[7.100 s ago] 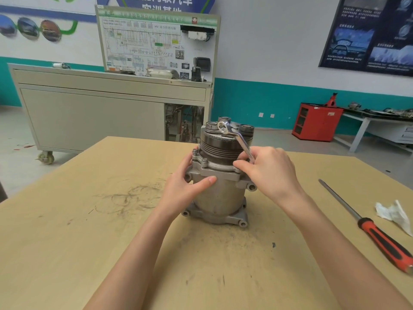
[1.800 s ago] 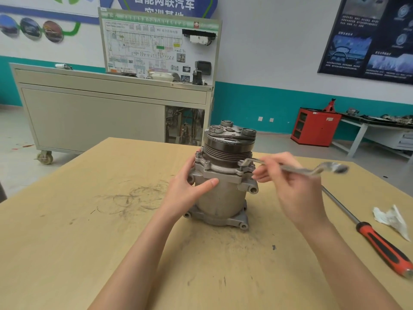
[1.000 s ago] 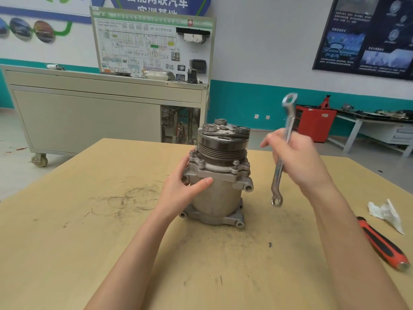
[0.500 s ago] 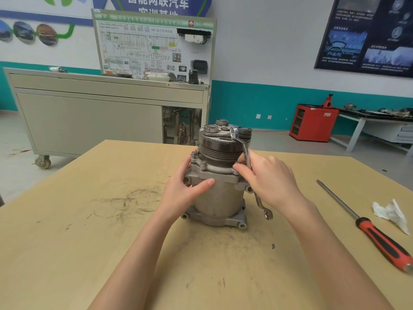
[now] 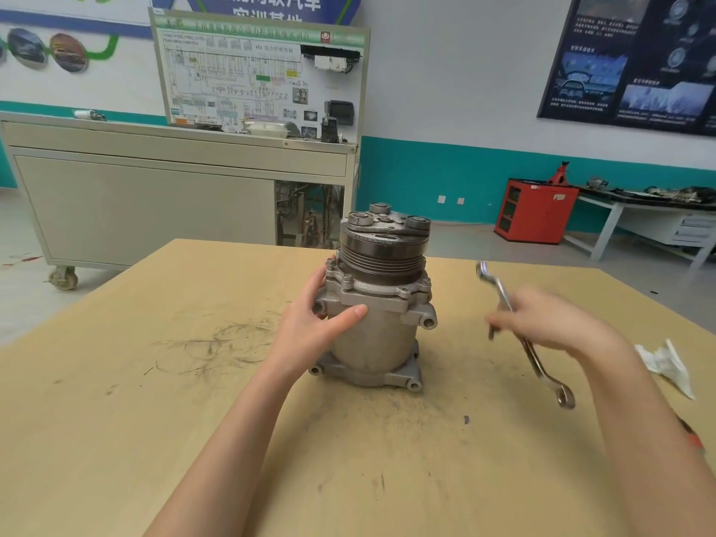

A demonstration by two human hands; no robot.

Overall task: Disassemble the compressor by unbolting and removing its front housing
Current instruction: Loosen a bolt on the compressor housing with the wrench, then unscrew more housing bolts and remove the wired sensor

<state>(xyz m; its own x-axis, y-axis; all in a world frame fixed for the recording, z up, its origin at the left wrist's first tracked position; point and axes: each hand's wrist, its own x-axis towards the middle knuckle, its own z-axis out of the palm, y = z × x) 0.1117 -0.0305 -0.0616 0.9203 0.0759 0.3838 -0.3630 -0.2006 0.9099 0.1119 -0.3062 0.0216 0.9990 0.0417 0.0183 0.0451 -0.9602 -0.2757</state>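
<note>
A grey metal compressor (image 5: 377,335) stands upright on the wooden table (image 5: 155,420), its dark grooved pulley (image 5: 381,253) on top and the bolted front housing flange (image 5: 381,294) just below it. My left hand (image 5: 314,323) wraps the compressor's left side at flange height, thumb across the front. My right hand (image 5: 550,323) is off to the right, apart from the compressor, gripping a silver combination wrench (image 5: 542,366) by its middle. The wrench slants from upper left to lower right above the table.
A crumpled white rag (image 5: 666,366) lies at the table's right edge, and a red screwdriver handle (image 5: 693,439) shows behind my right forearm. Behind the table stand a grey wheeled cabinet (image 5: 155,199) with a wiring display board and a red cabinet (image 5: 534,211).
My right hand has pulled the wrench away from the flange, moving it out to the right above the table. My left hand keeps its hold on the compressor.
</note>
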